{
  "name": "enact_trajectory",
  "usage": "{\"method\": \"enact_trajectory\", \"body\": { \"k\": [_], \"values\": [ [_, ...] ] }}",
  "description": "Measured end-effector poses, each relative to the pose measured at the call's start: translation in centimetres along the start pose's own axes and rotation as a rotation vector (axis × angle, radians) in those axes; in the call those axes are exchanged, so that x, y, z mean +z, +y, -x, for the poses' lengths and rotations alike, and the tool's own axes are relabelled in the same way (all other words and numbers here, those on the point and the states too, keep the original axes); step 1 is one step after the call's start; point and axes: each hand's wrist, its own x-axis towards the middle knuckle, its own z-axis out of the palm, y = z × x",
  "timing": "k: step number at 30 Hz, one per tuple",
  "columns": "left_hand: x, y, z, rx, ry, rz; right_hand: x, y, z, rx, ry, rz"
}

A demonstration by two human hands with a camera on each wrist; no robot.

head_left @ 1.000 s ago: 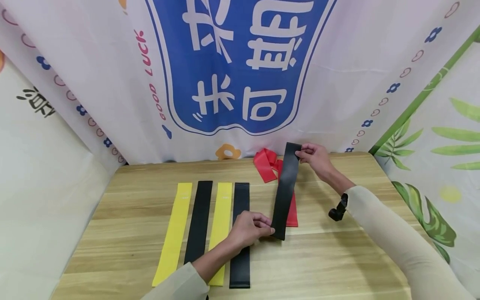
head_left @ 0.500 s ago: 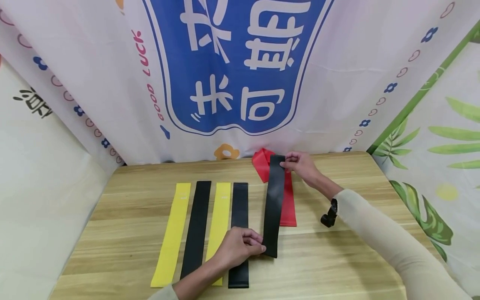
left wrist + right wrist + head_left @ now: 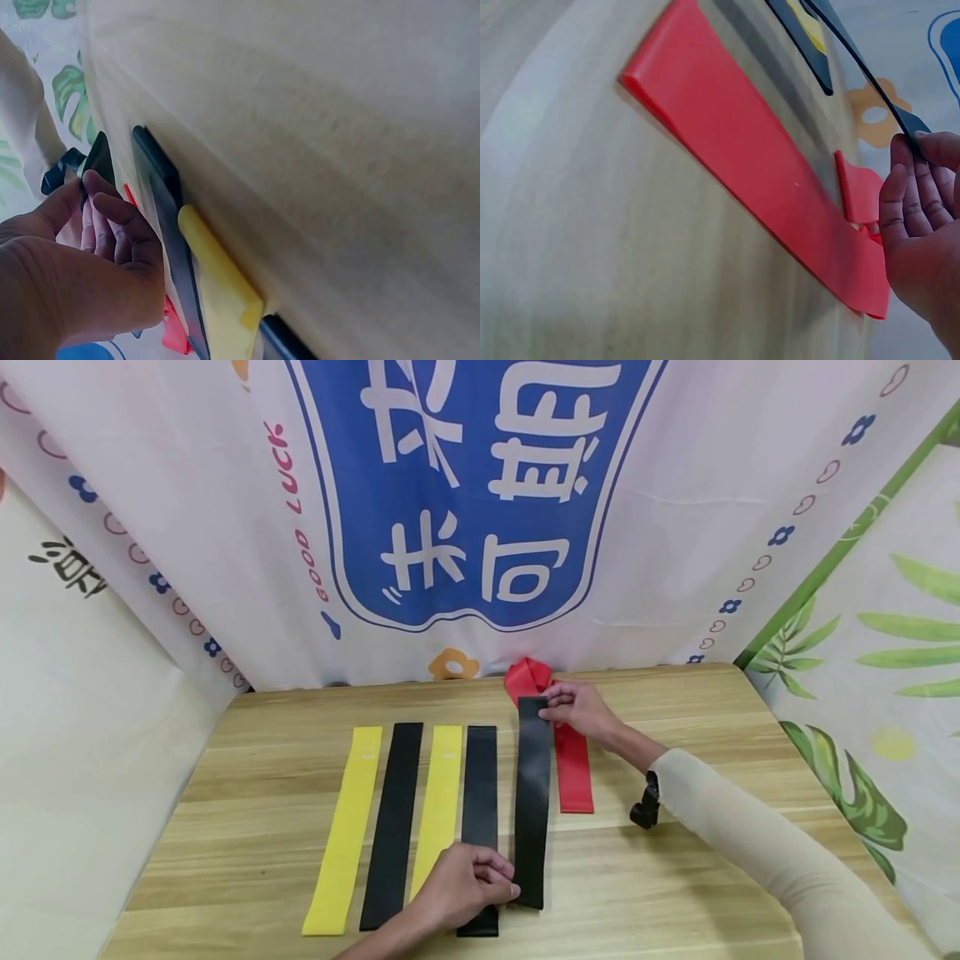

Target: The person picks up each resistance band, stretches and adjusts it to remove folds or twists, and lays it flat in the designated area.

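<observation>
A black resistance band (image 3: 531, 802) is stretched lengthwise between my two hands, slightly above the table. My left hand (image 3: 465, 887) pinches its near end between thumb and fingers. At the far end, my right hand (image 3: 581, 710) pinches the band's right edge, also seen in the right wrist view, where the band (image 3: 855, 56) shows edge-on. Directly left of it lies another black band (image 3: 480, 785), partly covered by my left hand. Further left are a yellow band (image 3: 438, 793), a black band (image 3: 392, 827) and a second yellow band (image 3: 341, 835), side by side.
A flat red band (image 3: 573, 772) lies under and right of my right hand. Behind it, a crumpled red band (image 3: 527, 675) sits at the table's back edge, against the printed curtain (image 3: 637, 568). The wooden table (image 3: 675, 877) extends to the right.
Both hands have carried the black band left and toward me, from over the red band to beside the row. It now lies nearly parallel to the neighbouring black band.
</observation>
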Motion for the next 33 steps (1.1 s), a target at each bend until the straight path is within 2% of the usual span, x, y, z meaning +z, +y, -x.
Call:
{"method": "enact_trajectory", "body": {
  "k": [9, 17, 24, 33],
  "values": [
    [0.7, -0.7, 0.5, -0.057, -0.023, 0.058, 1.4, 1.3, 0.2, -0.029, -0.047, 0.068],
    [0.9, -0.8, 0.6, -0.127, -0.023, 0.026, 2.0, 1.6, 0.4, -0.052, -0.056, 0.144],
    [1.1, -1.0, 0.9, -0.128, -0.025, 0.010, 2.3, 1.7, 0.3, -0.092, -0.058, 0.208],
    [1.1, -1.3, 1.1, -0.160, -0.028, 0.019, 2.8, 1.4, 0.4, -0.127, -0.046, 0.277]
  ]
}}
